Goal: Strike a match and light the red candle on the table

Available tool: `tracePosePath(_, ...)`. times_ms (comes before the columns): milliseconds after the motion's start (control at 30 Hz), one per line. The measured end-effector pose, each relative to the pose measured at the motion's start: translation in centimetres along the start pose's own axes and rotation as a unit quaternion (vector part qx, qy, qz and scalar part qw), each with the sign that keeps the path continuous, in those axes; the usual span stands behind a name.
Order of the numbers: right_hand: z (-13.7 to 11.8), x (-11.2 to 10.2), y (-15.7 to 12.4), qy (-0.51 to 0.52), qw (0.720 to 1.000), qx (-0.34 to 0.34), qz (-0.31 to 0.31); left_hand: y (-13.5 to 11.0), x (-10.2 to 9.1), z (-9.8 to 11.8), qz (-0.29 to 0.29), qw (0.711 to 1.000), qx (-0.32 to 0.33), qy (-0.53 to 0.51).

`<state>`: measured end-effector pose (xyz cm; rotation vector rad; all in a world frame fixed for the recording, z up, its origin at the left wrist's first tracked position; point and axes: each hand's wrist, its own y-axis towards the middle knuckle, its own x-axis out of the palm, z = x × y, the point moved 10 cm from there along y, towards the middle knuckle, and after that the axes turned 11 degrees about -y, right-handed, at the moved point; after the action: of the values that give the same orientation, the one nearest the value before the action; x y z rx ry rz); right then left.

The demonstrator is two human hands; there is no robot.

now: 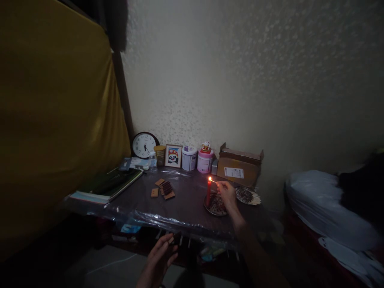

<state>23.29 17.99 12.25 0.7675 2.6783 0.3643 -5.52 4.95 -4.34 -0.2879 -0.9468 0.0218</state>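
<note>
- Right hand point(227, 194) has its fingers pinched tight on a thin match point(213, 182), arm reaching in over the worktop point(186, 206).
- The match points left, its tip right at the top of a red candle point(209, 195), with one bright little flame point(210, 179) there.
- Candle is upright at the left side of a round plate point(216, 214), and the plate also has a bunch of dark-tipped sticks lying on it.
- Left hand point(159, 256) is lower down, in front of the worktop edge, fingers curled round a small dark piece point(177, 239). Could be a matchbox, but it's pretty dim down there so don't quote me.
- Just beyond the right hand there's a second plate of matches point(244, 195), pale sticks poking out to the right.
- Left of the candle, well apart from it: a loose cluster of small tan and brown pieces point(165, 189).
- Along the wall, left to right: oval clock point(144, 145), yellow-lidded jar point(160, 157), framed panda picture point(173, 156), white tub point(189, 159), pink tub point(205, 163) with a figurine point(205, 147) on top, then an open cardboard box point(240, 165).
- Books point(114, 185) are lying flat at the left end.
</note>
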Motion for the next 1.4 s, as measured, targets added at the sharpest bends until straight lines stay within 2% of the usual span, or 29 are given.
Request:
tracePosePath(600,-0.2,0.2,0.0,0.006,1.0,0.0,-0.004,-0.1,0.1,-0.1,-0.002,1.0,0.001,0.011)
tracePosePath(800,-0.2,0.1,0.0,0.012,1.0,0.0,-0.005,-0.3,-0.1,0.0,0.016,1.0,0.0,0.001)
tracePosePath(1100,-0.4,-0.2,0.0,0.041,0.999,-0.004,-0.013,-0.1,0.0,-0.1,-0.003,1.0,0.002,0.015)
tracePosePath(1233,-1.6,-1.0,-0.4,0.068,0.997,-0.005,-0.022,-0.1,0.1,-0.1,-0.008,1.0,0.002,0.027)
tracePosePath(1400,-4.9,-3.1,-2.3,0.114,0.991,-0.034,-0.059,0.2,-0.2,-0.3,-0.009,0.999,-0.001,0.033)
